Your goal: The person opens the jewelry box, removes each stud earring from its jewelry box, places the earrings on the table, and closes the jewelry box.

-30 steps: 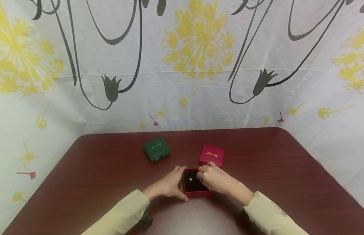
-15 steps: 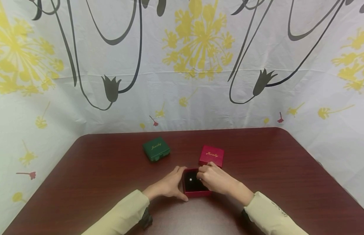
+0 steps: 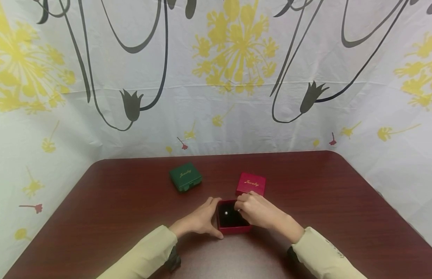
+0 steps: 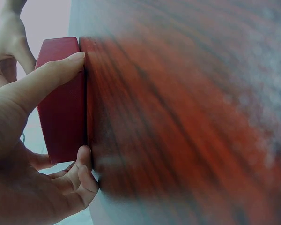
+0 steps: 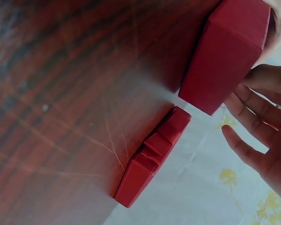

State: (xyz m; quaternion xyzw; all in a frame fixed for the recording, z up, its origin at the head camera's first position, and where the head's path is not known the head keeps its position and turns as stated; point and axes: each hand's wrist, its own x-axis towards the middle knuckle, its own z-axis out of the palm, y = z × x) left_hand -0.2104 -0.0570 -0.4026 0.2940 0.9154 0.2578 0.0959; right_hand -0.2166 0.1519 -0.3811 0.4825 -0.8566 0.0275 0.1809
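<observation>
An open red jewelry box (image 3: 234, 230) with a black insert (image 3: 230, 221) sits on the table in the head view. My left hand (image 3: 201, 217) grips its left side, thumb at the near wall and fingers at the far corner; the left wrist view shows the thumb (image 4: 51, 77) along the red wall. One small white pearl-like stud (image 3: 226, 213) stands in the insert. Over the insert's right part, my right hand (image 3: 258, 211) pinches a tiny shiny stud (image 3: 238, 210) at its fingertips, mostly hidden by the fingers. In the right wrist view that grip is behind the box.
Behind the open box lies a red lid-like box (image 3: 251, 184) marked "Jewelry", close to the right hand. A closed green jewelry box (image 3: 185, 176) rests farther back on the left. The dark wooden table (image 3: 132, 209) meets a patterned cloth (image 3: 216, 135) at its back edge.
My right hand has shifted slightly right and its fingertips have risen a little, showing more of the insert and the shiny stud. The left hand and the box have stayed put.
</observation>
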